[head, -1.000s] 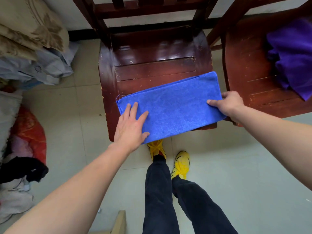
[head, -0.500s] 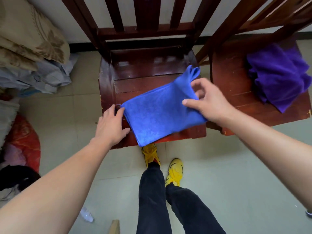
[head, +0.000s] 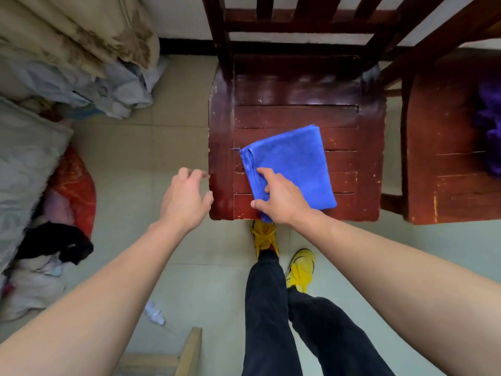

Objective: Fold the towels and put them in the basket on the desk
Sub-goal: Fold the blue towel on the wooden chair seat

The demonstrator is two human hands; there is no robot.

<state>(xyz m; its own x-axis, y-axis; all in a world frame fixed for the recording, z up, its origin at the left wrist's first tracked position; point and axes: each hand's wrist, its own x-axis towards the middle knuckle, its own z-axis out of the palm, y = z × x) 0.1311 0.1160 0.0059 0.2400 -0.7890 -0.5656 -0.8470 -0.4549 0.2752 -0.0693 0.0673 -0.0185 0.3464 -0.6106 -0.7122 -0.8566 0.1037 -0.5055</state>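
A blue towel (head: 294, 161), folded into a small square, lies on the seat of a dark red wooden chair (head: 360, 164). My right hand (head: 279, 198) rests on the towel's near left corner, with fingers curled over its edge and thumb at the seat's front. My left hand (head: 185, 198) hovers just left of the seat's front corner, fingers apart and holding nothing. A purple towel (head: 489, 126) lies crumpled on a second chair (head: 444, 169) at the right edge. No basket or desk is in view.
Bedding and piled clothes (head: 54, 77) fill the left side, with a red bundle (head: 73, 188) and black cloth (head: 54, 245) on the tiled floor. My legs and yellow shoes (head: 298, 267) stand before the chair. A wooden edge (head: 187, 351) shows at the bottom.
The right hand carried the towel's right end over to the left, halving it into a square, and now presses on it. The left hand came off the towel and moved left of the seat.
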